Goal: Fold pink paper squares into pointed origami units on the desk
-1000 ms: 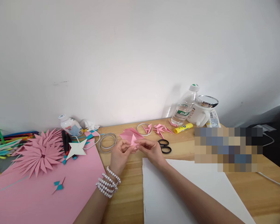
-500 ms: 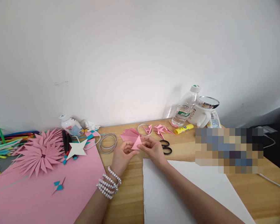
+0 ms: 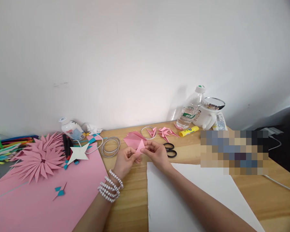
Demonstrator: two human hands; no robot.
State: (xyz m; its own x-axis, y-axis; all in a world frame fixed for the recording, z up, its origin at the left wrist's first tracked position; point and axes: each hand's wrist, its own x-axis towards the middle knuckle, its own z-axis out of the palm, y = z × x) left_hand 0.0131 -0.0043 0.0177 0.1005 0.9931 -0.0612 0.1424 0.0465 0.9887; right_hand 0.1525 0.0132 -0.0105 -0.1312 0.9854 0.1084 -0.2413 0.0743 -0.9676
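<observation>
A small folded triangle of pink paper is held up between both hands over the wooden table. My left hand, below a wrist with pearl bracelets, pinches its lower left corner. On the right side, my right hand grips it between thumb and fingers. Just behind lie flat pink sheets. Black-handled scissors rest right of my right hand, their blades out of sight.
Pink paper flowers and a white star lie left on a pink sheet. White board lies under my right forearm. Behind stand a water bottle, mug, glue stick and folded pink pieces.
The fingers of my left hand have shifted a little at the triangle's lower corner. The whole view has moved slightly; both hands still hold the paper.
</observation>
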